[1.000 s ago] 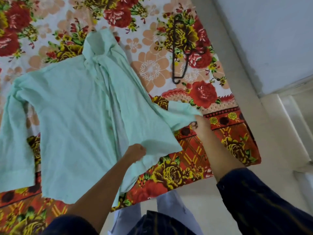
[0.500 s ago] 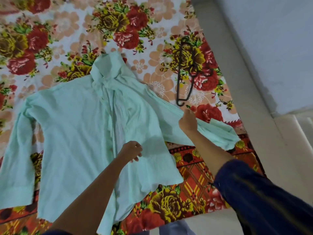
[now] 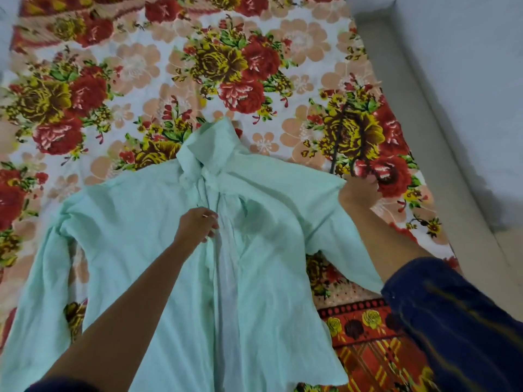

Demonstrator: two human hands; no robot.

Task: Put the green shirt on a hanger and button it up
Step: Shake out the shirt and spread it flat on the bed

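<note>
The pale green shirt (image 3: 135,250) lies front up on the bed, collar pointing away, with its front unbuttoned and slightly parted. My left hand (image 3: 198,224) pinches the left front edge just below the collar. A dark hanger (image 3: 341,137) lies on the sheet beyond the shirt's right shoulder. My right hand (image 3: 358,192) is at that shoulder's edge, fingers curled against the hanger's near end. Whether those fingers hold the hanger or the cloth is hidden.
A floral bedsheet (image 3: 240,58) in red, yellow and peach covers the bed. A grey ledge (image 3: 418,108) and a white wall (image 3: 467,66) run along the right side. My dark blue sleeve (image 3: 452,321) fills the lower right corner.
My left hand slid up the shirt's front toward the collar. My right hand left the sleeve and moved up to the shoulder, next to the hanger. The camera came closer to the bed.
</note>
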